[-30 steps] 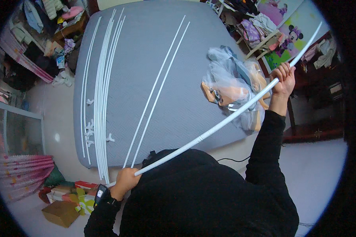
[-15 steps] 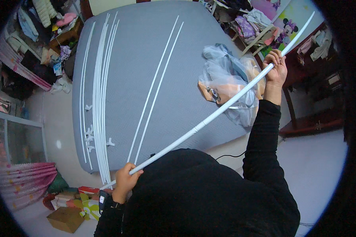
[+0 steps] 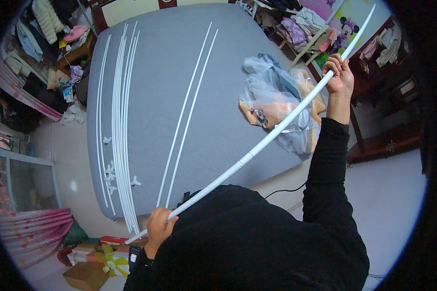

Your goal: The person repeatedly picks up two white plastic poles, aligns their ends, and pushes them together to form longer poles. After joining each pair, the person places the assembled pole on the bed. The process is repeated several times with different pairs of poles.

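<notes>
A long white pole [image 3: 277,130] slants in front of me from lower left to upper right, with a ringed joint near its middle. My left hand [image 3: 160,226] is wrapped round its lower part, and the pole's end sticks out beyond the fist. Higher up, my right hand [image 3: 339,76] grips the same pole with curled fingers. Beneath it, on the grey bed [image 3: 155,106], a close bundle of white poles [image 3: 121,126] lies lengthwise. Two more thin poles [image 3: 192,114] lie apart near the middle. Several white plastic connectors [image 3: 110,170] sit beside the bundle.
A heap of sheer netting with peach fabric [image 3: 277,104] covers the bed's right side. Cardboard boxes [image 3: 86,275] stand on the floor at lower left. A rack with clothes [image 3: 306,34] is at far right. A dark cable [image 3: 286,190] runs along the floor near the bed.
The pole has shifted slightly, its lower end a little lower and its upper end a little to the left. Both hands keep their hold, and the view has moved a little.
</notes>
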The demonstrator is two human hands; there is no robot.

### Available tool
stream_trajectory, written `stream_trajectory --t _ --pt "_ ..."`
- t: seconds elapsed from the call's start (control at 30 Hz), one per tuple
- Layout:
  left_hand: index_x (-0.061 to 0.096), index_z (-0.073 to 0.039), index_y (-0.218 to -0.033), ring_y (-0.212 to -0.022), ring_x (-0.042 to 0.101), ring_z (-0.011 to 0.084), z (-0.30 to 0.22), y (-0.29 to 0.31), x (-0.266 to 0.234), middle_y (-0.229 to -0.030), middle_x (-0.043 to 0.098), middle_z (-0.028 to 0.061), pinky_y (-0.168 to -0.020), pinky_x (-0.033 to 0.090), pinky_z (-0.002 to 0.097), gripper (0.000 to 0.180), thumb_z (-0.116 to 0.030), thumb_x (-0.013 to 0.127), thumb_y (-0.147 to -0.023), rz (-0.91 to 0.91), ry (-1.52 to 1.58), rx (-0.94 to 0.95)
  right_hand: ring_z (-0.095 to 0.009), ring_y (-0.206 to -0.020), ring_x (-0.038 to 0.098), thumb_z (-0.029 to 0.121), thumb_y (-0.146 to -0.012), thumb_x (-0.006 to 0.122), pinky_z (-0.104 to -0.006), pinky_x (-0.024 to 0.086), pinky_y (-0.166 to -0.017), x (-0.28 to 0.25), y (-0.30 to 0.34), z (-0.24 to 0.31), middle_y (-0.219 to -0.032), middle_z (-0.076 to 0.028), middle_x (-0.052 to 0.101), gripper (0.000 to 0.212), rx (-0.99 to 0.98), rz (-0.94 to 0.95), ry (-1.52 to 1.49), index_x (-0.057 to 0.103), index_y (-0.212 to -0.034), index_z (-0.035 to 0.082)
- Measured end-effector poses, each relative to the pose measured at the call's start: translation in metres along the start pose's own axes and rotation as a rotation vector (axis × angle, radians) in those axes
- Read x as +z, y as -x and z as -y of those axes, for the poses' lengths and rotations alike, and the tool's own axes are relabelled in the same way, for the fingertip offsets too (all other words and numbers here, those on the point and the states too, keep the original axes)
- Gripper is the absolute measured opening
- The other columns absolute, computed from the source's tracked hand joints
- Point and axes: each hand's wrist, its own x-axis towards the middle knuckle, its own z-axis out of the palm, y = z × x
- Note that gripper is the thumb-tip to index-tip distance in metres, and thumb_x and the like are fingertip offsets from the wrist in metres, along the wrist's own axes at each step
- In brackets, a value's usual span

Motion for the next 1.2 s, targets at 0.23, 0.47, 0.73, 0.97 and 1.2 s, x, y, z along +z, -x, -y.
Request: stream_trajectory --t 0.23,0.47,0.73,0.97,1.2 --pt "0.062 -0.007 -0.088 -0.066 0.061 0.0312 0.002 0.005 -0.001 -0.076 0.063 0.0121 -0.057 0.046 0.0387 0.016 -0.023 0.063 -0.086 0.196 0.199 -0.143 -0.012 -0.054 0.036 0.038 -0.101 0.029 -0.0255 0.033 -0.048 0.013 0.001 0.001 -0.066 -0.001 0.037 0.039 0.084 0.047 -0.018 0.044 -0.089 0.004" --pt "0.060 -0.009 -0.087 -0.068 0.058 0.0393 -0.001 0.010 -0.005 -0.071 0.056 0.0183 -0.055 0.043 0.0403 0.021 -0.030 0.057 -0.090 0.435 0.254 -0.286 -0.008 -0.045 0.028 0.043 -0.100 0.029 -0.0215 0.027 -0.041 0.027 -0.008 -0.009 -0.060 0.001 0.031 0.044 0.165 0.318 -0.031 0.044 -0.082 0.006" --pt "0.059 -0.007 -0.082 -0.069 0.056 0.0437 -0.003 0.026 0.013 -0.071 0.055 0.0237 -0.056 0.041 0.0436 0.026 -0.032 0.055 -0.088 0.516 0.236 -0.345 -0.006 -0.044 0.028 0.047 -0.099 0.029 -0.0194 0.027 -0.040 0.040 -0.011 -0.027 -0.057 0.004 0.029 0.046 0.154 0.364 -0.054 0.038 -0.074 0.010" --pt "0.062 -0.008 -0.078 -0.064 0.058 0.0393 -0.004 0.012 0.000 -0.067 0.056 0.0213 -0.054 0.041 0.0435 0.033 -0.040 0.057 -0.088 0.334 0.151 -0.419 -0.007 -0.045 0.028 0.046 -0.099 0.029 -0.0200 0.025 -0.038 0.042 -0.006 -0.034 -0.058 0.004 0.030 0.044 0.040 0.001 0.178 0.040 -0.079 0.009" --pt "0.063 -0.004 -0.075 -0.055 0.051 0.0313 0.004 -0.004 -0.012 -0.059 0.053 0.0118 -0.052 0.038 0.0401 0.033 -0.036 0.071 -0.079 -0.057 -0.199 -0.310 -0.010 -0.051 0.034 0.033 -0.097 0.047 -0.0244 0.031 -0.046 0.013 0.008 -0.055 -0.061 0.001 0.034 0.029 -0.048 -0.242 0.209 0.048 -0.083 0.008"
